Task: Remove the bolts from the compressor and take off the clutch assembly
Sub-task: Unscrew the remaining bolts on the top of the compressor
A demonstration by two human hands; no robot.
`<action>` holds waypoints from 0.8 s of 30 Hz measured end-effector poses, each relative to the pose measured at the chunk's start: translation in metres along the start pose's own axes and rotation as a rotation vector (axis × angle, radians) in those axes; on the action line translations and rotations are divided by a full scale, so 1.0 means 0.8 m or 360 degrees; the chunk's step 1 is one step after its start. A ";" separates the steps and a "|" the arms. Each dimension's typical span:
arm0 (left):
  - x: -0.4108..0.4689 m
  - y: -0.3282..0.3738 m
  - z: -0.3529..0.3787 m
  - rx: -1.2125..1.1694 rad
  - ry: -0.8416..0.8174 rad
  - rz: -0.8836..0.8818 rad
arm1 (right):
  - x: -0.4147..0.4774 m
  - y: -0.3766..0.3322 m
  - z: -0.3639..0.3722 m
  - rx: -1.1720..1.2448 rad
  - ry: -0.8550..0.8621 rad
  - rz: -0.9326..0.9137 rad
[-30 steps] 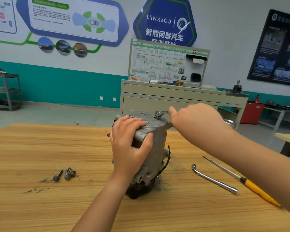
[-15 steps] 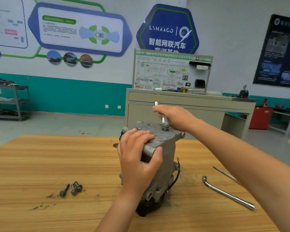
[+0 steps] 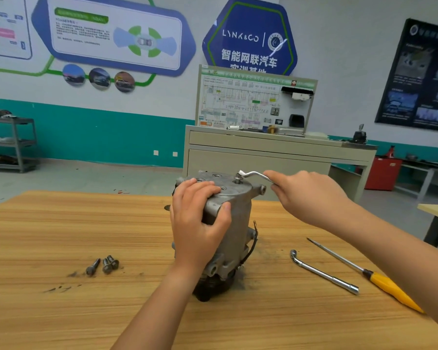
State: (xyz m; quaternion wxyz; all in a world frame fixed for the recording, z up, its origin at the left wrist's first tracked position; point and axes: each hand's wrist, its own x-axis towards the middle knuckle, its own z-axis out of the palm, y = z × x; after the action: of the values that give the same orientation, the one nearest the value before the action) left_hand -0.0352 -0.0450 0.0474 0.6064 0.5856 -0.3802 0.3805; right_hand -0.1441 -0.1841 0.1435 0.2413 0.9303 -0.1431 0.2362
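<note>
I see the compressor standing on end near the middle of the worktop, a pale wood-grain laminate slab. It is a rough cast-metal cylinder, dull grey, with lugs on its sides and a flat round top plate bored with several holes; its lower end is dark and rounded, sitting in a smear of black grime, and a thin black wire loops down its right flank. My left hand clamps the upper rim, fingers curled over the top plate and thumb pressed against a side lug. My right hand is closed round the shank of a bent chrome wrench, whose socket end sits on a bolt standing up from the far right of the top plate. Three loose bolts, short, grey and flanged, lie together toward the left of the worktop, with dark scuffs beside them. To the right of the compressor lie a spare wrench, a polished L-shaped tube, and, nearer the right edge, a screwdriver with a slim steel shaft and a tapered yellow handle.
</note>
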 end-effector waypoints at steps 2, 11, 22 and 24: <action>0.000 0.000 -0.001 0.0000 -0.0007 -0.0007 | 0.000 -0.008 -0.007 -0.0162 0.0033 0.0001; -0.017 0.005 0.007 -0.0189 0.0016 -0.0423 | 0.007 -0.036 -0.042 -0.0534 -0.0267 -0.0163; -0.017 0.009 -0.002 -0.0190 -0.0241 -0.0878 | 0.008 -0.023 -0.042 -0.0733 -0.0314 -0.0358; -0.021 0.002 -0.009 -0.0249 -0.0210 -0.0998 | 0.011 -0.019 -0.040 -0.0731 -0.0291 -0.0388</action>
State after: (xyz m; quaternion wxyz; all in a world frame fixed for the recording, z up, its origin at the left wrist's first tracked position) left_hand -0.0434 -0.0376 0.0329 0.7113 0.6491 -0.2480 0.1060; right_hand -0.1427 -0.1559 0.1668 0.4586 0.8790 -0.1012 0.0818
